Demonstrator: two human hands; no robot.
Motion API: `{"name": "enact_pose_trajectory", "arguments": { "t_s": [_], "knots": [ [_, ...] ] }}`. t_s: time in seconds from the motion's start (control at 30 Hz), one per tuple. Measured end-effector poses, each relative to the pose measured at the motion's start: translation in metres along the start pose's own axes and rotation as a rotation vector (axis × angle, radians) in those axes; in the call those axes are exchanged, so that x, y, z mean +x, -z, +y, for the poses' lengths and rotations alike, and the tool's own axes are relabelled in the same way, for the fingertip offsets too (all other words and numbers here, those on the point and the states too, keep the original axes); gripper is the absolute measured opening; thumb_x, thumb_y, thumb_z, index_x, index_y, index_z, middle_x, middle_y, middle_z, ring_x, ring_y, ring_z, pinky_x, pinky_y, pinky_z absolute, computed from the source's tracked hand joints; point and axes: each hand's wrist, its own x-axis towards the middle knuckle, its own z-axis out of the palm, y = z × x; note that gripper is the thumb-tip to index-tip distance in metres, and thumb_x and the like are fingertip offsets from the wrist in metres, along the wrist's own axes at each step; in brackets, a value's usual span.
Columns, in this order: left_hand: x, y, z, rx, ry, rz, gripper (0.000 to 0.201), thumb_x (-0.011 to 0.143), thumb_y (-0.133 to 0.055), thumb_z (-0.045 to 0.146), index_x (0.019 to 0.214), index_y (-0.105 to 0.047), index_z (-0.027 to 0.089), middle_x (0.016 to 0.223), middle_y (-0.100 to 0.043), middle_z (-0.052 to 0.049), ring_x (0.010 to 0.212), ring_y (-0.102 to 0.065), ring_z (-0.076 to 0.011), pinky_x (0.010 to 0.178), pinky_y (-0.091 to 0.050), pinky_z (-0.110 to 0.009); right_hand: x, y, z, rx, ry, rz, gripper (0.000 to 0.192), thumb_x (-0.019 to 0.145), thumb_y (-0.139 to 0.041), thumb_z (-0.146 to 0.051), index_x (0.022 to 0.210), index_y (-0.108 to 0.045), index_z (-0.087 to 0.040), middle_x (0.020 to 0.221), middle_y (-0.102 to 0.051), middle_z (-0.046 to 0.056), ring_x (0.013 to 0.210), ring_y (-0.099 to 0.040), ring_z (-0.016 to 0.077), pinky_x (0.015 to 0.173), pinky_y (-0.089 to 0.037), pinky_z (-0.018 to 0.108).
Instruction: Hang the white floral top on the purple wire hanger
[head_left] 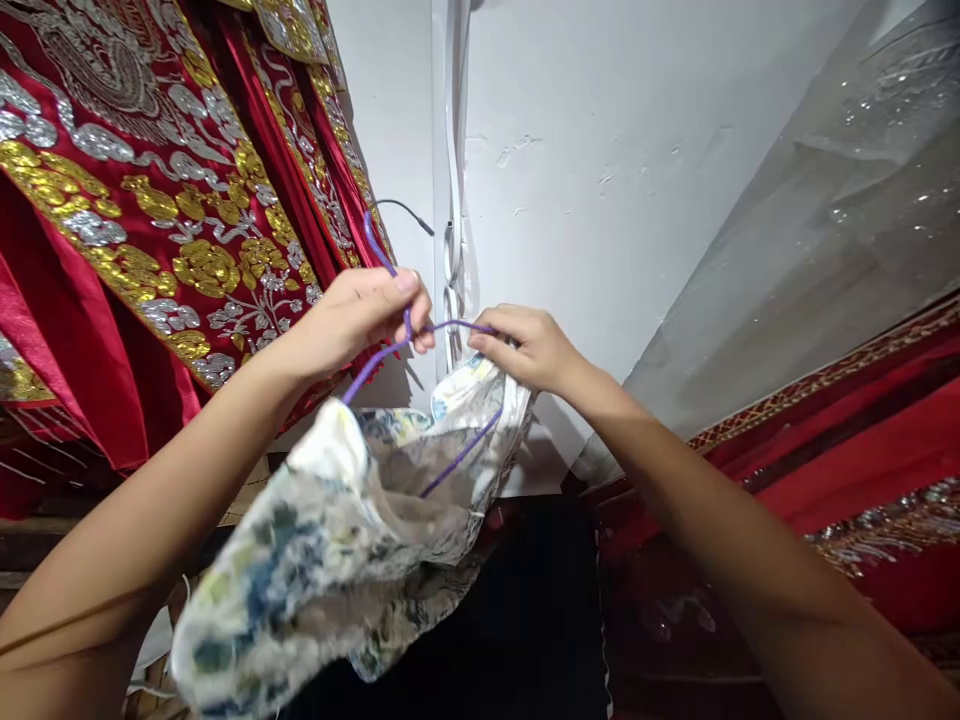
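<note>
A purple wire clothes hanger with a curved, dark-tipped hook is gripped near its neck by my left hand, whose fingers are closed. One hanger arm runs down into a white garment with a blue, green and yellow floral print. The other arm passes to my right hand, which pinches the garment's edge together with the hanger. Inside the garment's opening, the lower hanger bar shows as a slanting purple line. The garment hangs tilted, its lower left part blurred.
Red cloth with gold and silver embroidery hangs at the left. A white wall with white cabling stands ahead. Translucent plastic sheeting covers the right side, above red fringed cloth. A black surface lies below.
</note>
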Motion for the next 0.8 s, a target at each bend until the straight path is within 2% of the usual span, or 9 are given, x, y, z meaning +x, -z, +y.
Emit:
{"name": "enact_pose_trajectory", "arguments": {
  "t_s": [0.07,0.17,0.27,0.37,0.47,0.57,0.7,0.8],
  "knots": [
    [0.010,0.014,-0.009,0.033,0.021,0.080,0.037,0.102,-0.045,0.045,0.082,-0.061,0.018,0.069,-0.060,-0.005,0.079,-0.073,-0.0214,0.074,-0.061,-0.039,0.007,0.008,0.009,-0.078,-0.060,0.089,0.037,0.095,-0.055,-0.052,0.086,-0.073,-0.022,0.082,-0.069,0.005,0.077,-0.061,0.0202,0.074,-0.043,0.031],
    [0.029,0.041,-0.023,0.197,0.048,0.090,0.023,0.097,-0.057,0.039,0.101,-0.066,0.018,0.076,-0.065,-0.006,0.077,-0.073,-0.0211,0.070,-0.062,-0.038,0.028,0.024,0.023,-0.113,-0.171,0.121,0.034,0.092,-0.060,-0.050,0.087,-0.076,-0.021,0.080,-0.071,0.004,0.078,-0.062,0.0206,0.073,-0.042,0.031],
    [0.046,0.063,-0.035,0.310,0.018,0.103,0.029,0.088,-0.070,0.032,0.114,-0.068,0.019,0.084,-0.069,-0.009,0.073,-0.070,-0.0200,0.067,-0.062,-0.037,0.051,0.042,0.035,-0.141,-0.242,0.129,0.031,0.088,-0.065,-0.047,0.086,-0.078,-0.019,0.074,-0.069,0.004,0.075,-0.060,0.0200,0.071,-0.043,0.032],
    [0.057,0.070,-0.039,0.397,-0.024,0.138,0.030,0.085,-0.073,0.030,0.112,-0.072,0.018,0.083,-0.071,-0.009,0.073,-0.069,-0.0208,0.069,-0.061,-0.039,0.062,0.058,0.042,-0.182,-0.307,0.172,0.028,0.086,-0.068,-0.044,0.086,-0.079,-0.018,0.066,-0.065,0.003,0.069,-0.058,0.0195,0.068,-0.043,0.034],
    [0.062,0.056,-0.034,0.502,-0.080,0.190,0.027,0.086,-0.069,0.027,0.111,-0.073,0.017,0.088,-0.073,-0.010,0.081,-0.070,-0.0228,0.078,-0.061,-0.041,0.052,0.069,0.041,-0.211,-0.363,0.208,0.025,0.084,-0.069,-0.042,0.085,-0.079,-0.019,0.066,-0.067,0.004,0.072,-0.060,0.0213,0.070,-0.044,0.036],
    [0.063,0.032,-0.029,0.595,-0.165,0.216,0.027,0.085,-0.065,0.020,0.111,-0.074,0.017,0.103,-0.075,-0.010,0.097,-0.070,-0.0250,0.093,-0.058,-0.043,0.023,0.073,0.035,-0.229,-0.405,0.251,0.025,0.085,-0.068,-0.042,0.083,-0.080,-0.020,0.075,-0.072,0.006,0.077,-0.064,0.0243,0.071,-0.045,0.038],
    [0.060,0.003,-0.031,0.648,-0.229,0.148,0.033,0.084,-0.058,0.012,0.112,-0.074,0.019,0.108,-0.074,-0.007,0.104,-0.069,-0.0252,0.098,-0.054,-0.046,-0.023,0.068,0.029,-0.182,-0.478,0.252,0.028,0.087,-0.065,-0.046,0.087,-0.080,-0.022,0.079,-0.075,0.006,0.078,-0.067,0.0254,0.069,-0.045,0.038],
    [0.054,-0.008,-0.035,0.660,-0.218,0.108,0.037,0.085,-0.054,0.013,0.115,-0.073,0.022,0.106,-0.074,-0.006,0.103,-0.069,-0.0250,0.096,-0.055,-0.047,-0.043,0.060,0.027,-0.166,-0.505,0.269,0.030,0.088,-0.064,-0.050,0.086,-0.080,-0.024,0.082,-0.076,0.006,0.078,-0.068,0.0268,0.069,-0.045,0.039]
  ]
}}
